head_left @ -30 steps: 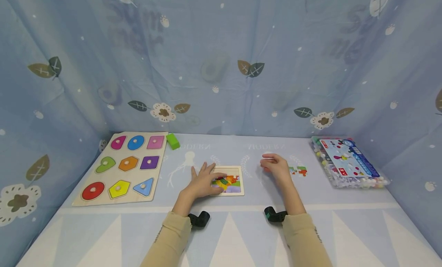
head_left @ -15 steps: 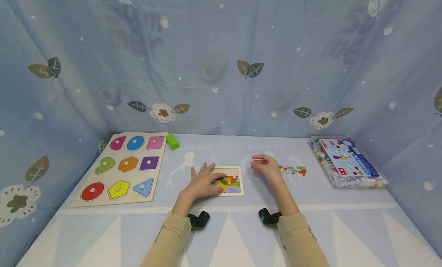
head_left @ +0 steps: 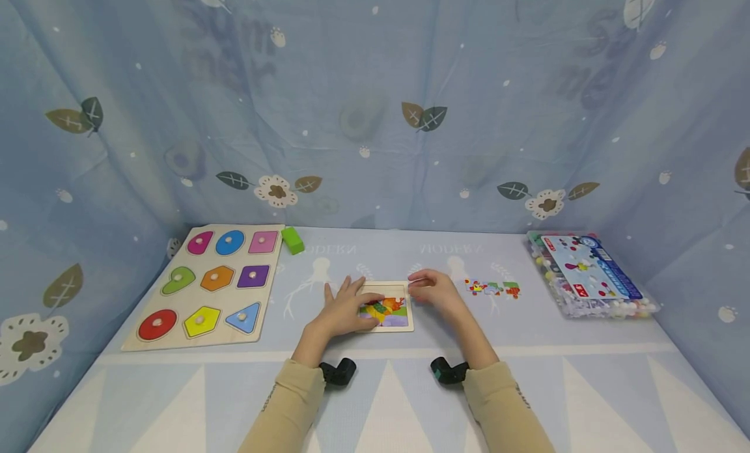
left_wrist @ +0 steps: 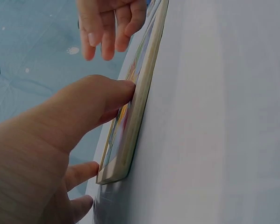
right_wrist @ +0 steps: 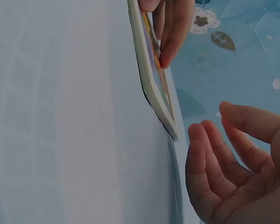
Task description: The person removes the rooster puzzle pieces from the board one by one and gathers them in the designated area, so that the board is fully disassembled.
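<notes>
- Wooden jigsaw tray: flat on the printed tablecloth, between the hands; its colourful picture fills the lower part, while the upper strip looks like bare wood.
- Left hand: spread wide over the tray's left end, thumb on its near side, fingers across the picture. Pressing unevenly could tip the tray or shift the pieces in it.
- Right hand: beside the tray's upper right corner, fingers loosely curved with a narrow gap; no piece shows between them. A low sideways sweep could knock that corner and skew the tray.
- Loose jigsaw pieces: in a short row right of that hand; a backward brush could scatter them.
- In the way: the left hand hides part of the picture, so a misfit there could go unnoticed.
- Around: knobbed shape board and green block to the left; clear bead box at far right, well apart.
</notes>
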Available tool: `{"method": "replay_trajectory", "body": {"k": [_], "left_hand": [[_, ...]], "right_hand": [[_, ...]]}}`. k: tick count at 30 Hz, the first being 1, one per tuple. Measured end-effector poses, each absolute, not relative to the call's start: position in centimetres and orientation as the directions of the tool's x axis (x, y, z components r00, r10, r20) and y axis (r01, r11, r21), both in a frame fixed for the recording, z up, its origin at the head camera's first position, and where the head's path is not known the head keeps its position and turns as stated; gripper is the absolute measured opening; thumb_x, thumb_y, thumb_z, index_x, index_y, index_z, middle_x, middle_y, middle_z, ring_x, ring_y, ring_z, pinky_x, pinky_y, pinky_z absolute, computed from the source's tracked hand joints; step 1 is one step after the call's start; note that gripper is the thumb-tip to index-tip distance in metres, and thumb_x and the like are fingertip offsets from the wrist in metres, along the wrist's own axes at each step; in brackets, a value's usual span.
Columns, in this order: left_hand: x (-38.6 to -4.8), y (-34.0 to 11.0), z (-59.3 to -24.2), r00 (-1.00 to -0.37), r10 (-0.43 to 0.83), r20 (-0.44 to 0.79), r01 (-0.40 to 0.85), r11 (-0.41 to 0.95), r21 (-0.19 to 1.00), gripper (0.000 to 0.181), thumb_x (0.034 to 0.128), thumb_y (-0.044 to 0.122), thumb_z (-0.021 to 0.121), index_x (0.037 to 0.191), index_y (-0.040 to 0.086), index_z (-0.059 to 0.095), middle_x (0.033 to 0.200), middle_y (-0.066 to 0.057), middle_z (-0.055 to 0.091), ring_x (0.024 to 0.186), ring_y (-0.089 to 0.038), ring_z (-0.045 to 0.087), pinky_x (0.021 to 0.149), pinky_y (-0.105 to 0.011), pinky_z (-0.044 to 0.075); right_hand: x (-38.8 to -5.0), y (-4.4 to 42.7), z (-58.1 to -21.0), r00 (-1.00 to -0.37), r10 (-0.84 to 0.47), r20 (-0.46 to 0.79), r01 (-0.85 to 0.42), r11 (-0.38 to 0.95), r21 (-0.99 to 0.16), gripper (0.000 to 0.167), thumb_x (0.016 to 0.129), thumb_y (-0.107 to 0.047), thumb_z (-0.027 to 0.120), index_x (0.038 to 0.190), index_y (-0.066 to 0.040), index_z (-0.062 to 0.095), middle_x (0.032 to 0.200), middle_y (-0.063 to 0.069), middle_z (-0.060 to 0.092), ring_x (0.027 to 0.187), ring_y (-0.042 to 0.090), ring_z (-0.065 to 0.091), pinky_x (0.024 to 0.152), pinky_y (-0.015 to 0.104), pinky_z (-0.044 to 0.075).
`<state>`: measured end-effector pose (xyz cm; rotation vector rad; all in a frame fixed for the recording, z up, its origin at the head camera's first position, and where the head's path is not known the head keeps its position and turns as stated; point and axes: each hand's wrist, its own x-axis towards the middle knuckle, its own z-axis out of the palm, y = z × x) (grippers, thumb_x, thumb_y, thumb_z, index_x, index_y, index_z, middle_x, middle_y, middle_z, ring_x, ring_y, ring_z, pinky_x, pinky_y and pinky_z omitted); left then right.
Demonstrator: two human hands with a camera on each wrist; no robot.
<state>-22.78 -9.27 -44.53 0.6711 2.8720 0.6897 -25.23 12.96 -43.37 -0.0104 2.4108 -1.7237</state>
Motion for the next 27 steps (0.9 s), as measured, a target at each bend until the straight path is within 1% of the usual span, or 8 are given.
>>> {"method": "replay_trajectory", "body": {"k": [3, 6, 9, 12, 14, 17, 21, 27], "left_hand": [[-22.77, -9.29, -44.47, -0.894, 0.448, 0.0, 0.397, 0.794, 0.461, 0.049, 0.0798, 0.038, 0.066, 0.126, 0.026, 0.057, 0.148, -0.017, 0.028, 0.136, -0.046, 0.013, 0.097, -0.073, -0.002], [-22.75, -9.29, -44.45, -0.893, 0.45, 0.003, 0.4, 0.791, 0.463, 0.048, 0.0797, 0.037, 0.066, 0.126, 0.026, 0.058, 0.148, -0.018, 0.028, 0.136, -0.046, 0.014, 0.097, -0.073, -0.002], [-22.74, -9.28, -44.49, -0.894, 0.448, 0.0, 0.397, 0.791, 0.465, 0.049, 0.0796, 0.037, 0.067, 0.126, 0.026, 0.058, 0.148, -0.017, 0.027, 0.136, -0.046, 0.013, 0.097, -0.073, -0.002], [-22.77, -9.27, -44.52, -0.895, 0.446, 0.001, 0.396, 0.794, 0.462, 0.049, 0.0794, 0.037, 0.067, 0.126, 0.026, 0.058, 0.148, -0.017, 0.027, 0.136, -0.045, 0.014, 0.097, -0.073, -0.002], [-22.81, -9.26, -44.48, -0.895, 0.446, 0.004, 0.398, 0.794, 0.46, 0.049, 0.0792, 0.037, 0.067, 0.126, 0.026, 0.058, 0.148, -0.017, 0.028, 0.136, -0.046, 0.014, 0.097, -0.073, -0.002], [-22.8, -9.25, -44.37, -0.895, 0.446, 0.003, 0.398, 0.796, 0.456, 0.049, 0.0792, 0.037, 0.067, 0.126, 0.026, 0.058, 0.148, -0.017, 0.028, 0.136, -0.046, 0.014, 0.097, -0.073, -0.001], [-22.79, -9.25, -44.32, -0.896, 0.445, -0.004, 0.394, 0.796, 0.459, 0.049, 0.079, 0.038, 0.067, 0.126, 0.026, 0.058, 0.148, -0.017, 0.028, 0.136, -0.046, 0.014, 0.097, -0.073, -0.001], [-22.81, -9.25, -44.53, -0.897, 0.441, -0.014, 0.386, 0.799, 0.462, 0.049, 0.0793, 0.039, 0.067, 0.126, 0.028, 0.057, 0.149, -0.016, 0.027, 0.137, -0.045, 0.012, 0.097, -0.073, -0.003]], "right_hand": [[-24.91, 12.57, -43.27, -0.98, -0.143, -0.137, 0.063, 0.428, -0.902, 0.025, 0.08, -0.006, 0.068, 0.104, -0.001, 0.064, 0.086, 0.009, 0.061, 0.07, 0.017, 0.054, 0.061, 0.027, 0.046], [-24.67, 12.34, -43.37, -0.976, -0.178, -0.126, 0.005, 0.563, -0.826, 0.025, 0.075, -0.008, 0.073, 0.099, -0.006, 0.067, 0.08, 0.005, 0.056, 0.069, 0.017, 0.048, 0.059, 0.027, 0.04], [-24.54, 12.2, -43.51, -0.968, -0.221, -0.115, -0.063, 0.666, -0.744, 0.027, 0.071, -0.01, 0.076, 0.097, -0.009, 0.069, 0.08, 0.005, 0.053, 0.071, 0.018, 0.045, 0.06, 0.028, 0.036], [-24.51, 12.07, -43.62, -0.963, -0.241, -0.121, -0.093, 0.717, -0.691, 0.027, 0.07, -0.012, 0.078, 0.096, -0.011, 0.07, 0.084, 0.007, 0.052, 0.075, 0.02, 0.045, 0.061, 0.029, 0.036], [-24.5, 12.03, -43.66, -0.963, -0.241, -0.123, -0.096, 0.728, -0.679, 0.027, 0.07, -0.012, 0.078, 0.095, -0.012, 0.069, 0.086, 0.007, 0.05, 0.076, 0.02, 0.044, 0.062, 0.03, 0.035], [-24.55, 11.94, -43.7, -0.964, -0.243, -0.106, -0.104, 0.715, -0.692, 0.026, 0.069, -0.01, 0.079, 0.091, -0.012, 0.066, 0.083, 0.007, 0.05, 0.076, 0.02, 0.044, 0.062, 0.03, 0.034], [-24.61, 11.84, -43.77, -0.964, -0.255, -0.073, -0.12, 0.665, -0.737, 0.021, 0.071, -0.006, 0.076, 0.085, -0.011, 0.061, 0.081, 0.004, 0.053, 0.074, 0.018, 0.047, 0.064, 0.03, 0.037], [-24.52, 11.9, -43.8, -0.966, -0.248, -0.08, -0.082, 0.583, -0.808, 0.015, 0.076, -0.003, 0.071, 0.081, -0.009, 0.059, 0.075, 0.001, 0.056, 0.069, 0.015, 0.05, 0.063, 0.027, 0.04]]}}
